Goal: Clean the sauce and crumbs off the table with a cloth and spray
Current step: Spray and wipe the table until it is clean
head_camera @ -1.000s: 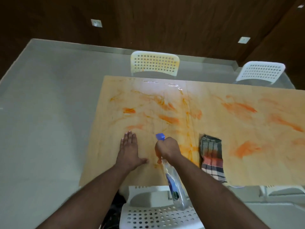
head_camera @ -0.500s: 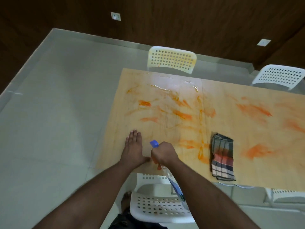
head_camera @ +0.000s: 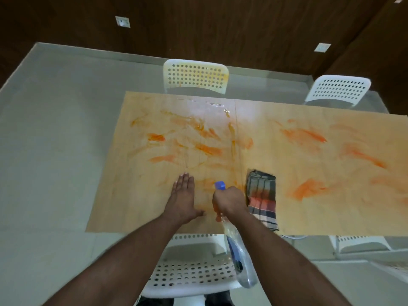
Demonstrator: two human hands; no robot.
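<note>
- Sauce smears (head_camera: 207, 149) are lying in orange streaks over most of the table (head_camera: 114, 208), from the upper left of its top across to the right edge of the frame; crumbs are too small to tell.
- The right hand (head_camera: 229, 200) is gripping the neck of the spray bottle (head_camera: 239, 257), fingers curled round it, the blue nozzle (head_camera: 220, 185) pointing up the frame toward the smears, the clear body hanging down past the near table edge.
- The left hand (head_camera: 182, 196) is resting flat on the table just beside it, fingers straight and together, holding nothing.
- I am judging this as the spraying step; wiping is not yet begun.
- The checked cloth (head_camera: 262, 199) is lying folded on the table just right of the right hand, so the next move is probably calling for one hand to take it.
- White perforated chairs (head_camera: 195, 76) are standing along the far side, and one (head_camera: 194, 274) is sitting below the arms at the near edge, possibly hindering a long reach.
</note>
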